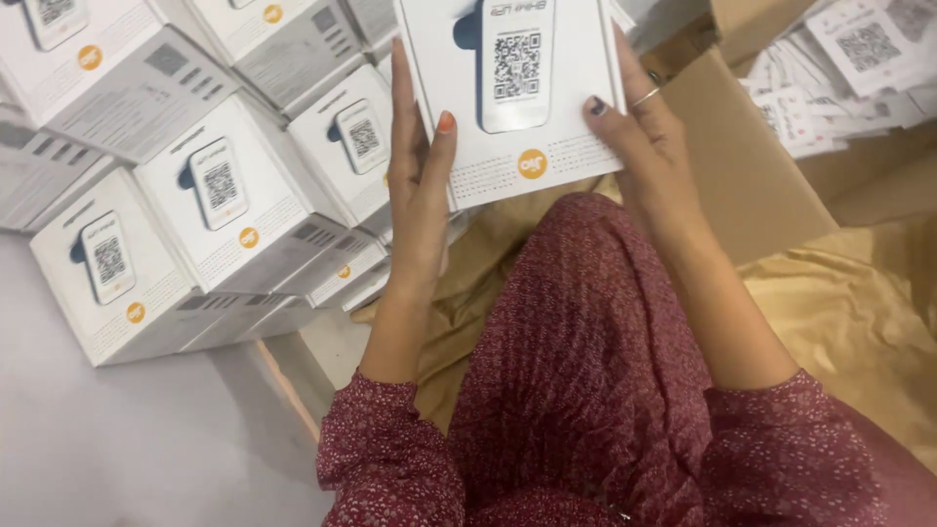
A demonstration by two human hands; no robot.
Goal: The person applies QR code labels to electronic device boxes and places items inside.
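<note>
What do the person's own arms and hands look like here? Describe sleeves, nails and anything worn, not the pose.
Both arms wear maroon sleeves with a fine pale speckled print, gathered at the elbow, leaving the forearms bare. The left hand has an orange-painted thumbnail. The right hand has a dark-painted thumbnail and a thin silver ring on one of its fingers. No watch or bracelet shows.

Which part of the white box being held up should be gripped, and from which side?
Grip the white box by its two long side edges, coming in from left and right, as the left hand and right hand do now. Its face is broad and flat, with thumbs on the front near the bottom corners and fingers apparently behind, so a side pinch likely holds it steady.
</note>
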